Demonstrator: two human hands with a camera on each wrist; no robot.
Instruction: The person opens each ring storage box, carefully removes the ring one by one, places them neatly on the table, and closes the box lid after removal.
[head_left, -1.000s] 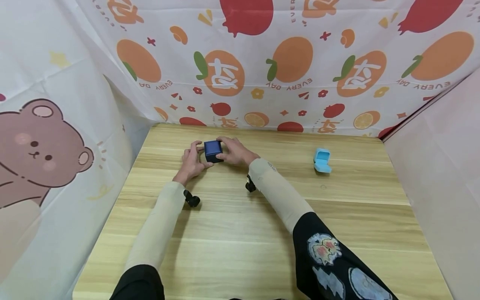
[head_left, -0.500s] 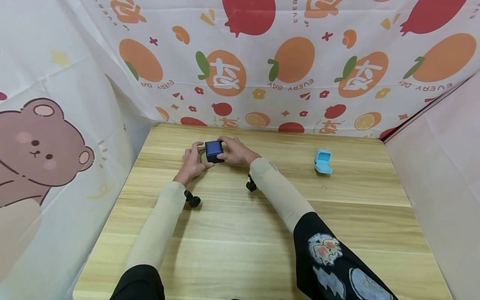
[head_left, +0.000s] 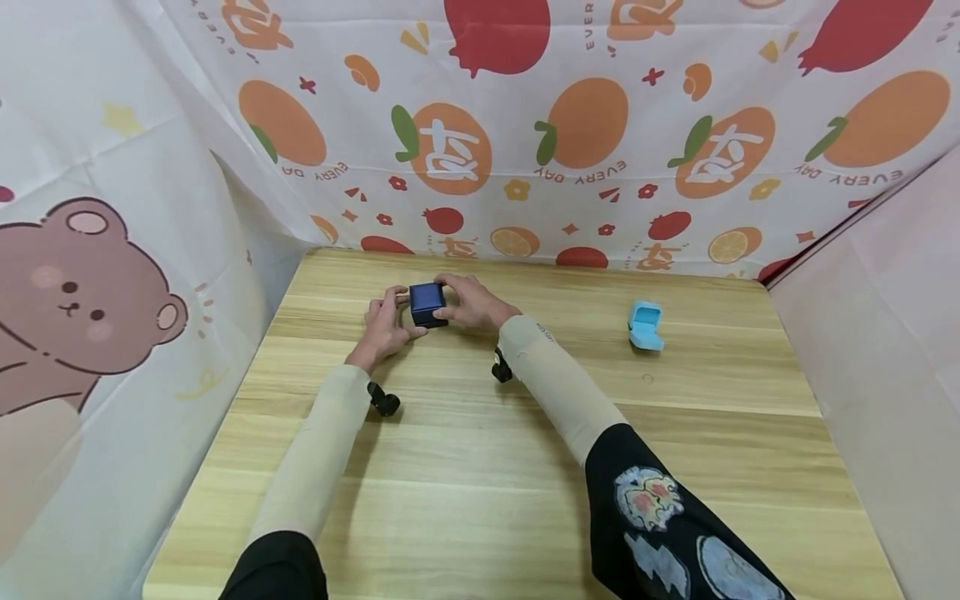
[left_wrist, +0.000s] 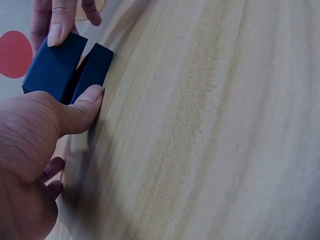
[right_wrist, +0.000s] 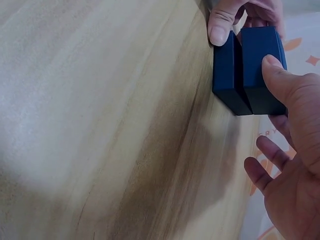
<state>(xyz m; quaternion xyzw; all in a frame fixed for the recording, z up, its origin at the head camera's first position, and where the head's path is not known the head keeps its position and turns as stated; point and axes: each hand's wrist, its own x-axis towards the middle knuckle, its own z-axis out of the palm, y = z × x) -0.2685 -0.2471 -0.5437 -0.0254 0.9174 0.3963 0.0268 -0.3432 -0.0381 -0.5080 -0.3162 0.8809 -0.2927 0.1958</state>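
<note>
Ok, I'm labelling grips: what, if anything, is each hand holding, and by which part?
Both hold the dark blue box: the left hand grips its thinner lower part, the right hand its thicker upper part.

Across the lower view, a pale wood-grained table (head_left: 457,483). Behind it, a white cloth (head_left: 517,125) printed with oranges (head_left: 588,125), red fruit (head_left: 498,33), small flowers (head_left: 517,190) and upside-down lettering (head_left: 577,173). On the left, a creased white sheet (head_left: 165,183) with a large brown bear (head_left: 82,292) and a faint yellow star (head_left: 122,119). On the right, a plain pale wall (head_left: 877,333). Soft light overhead; dimmer and bluish in both wrist views.
</note>
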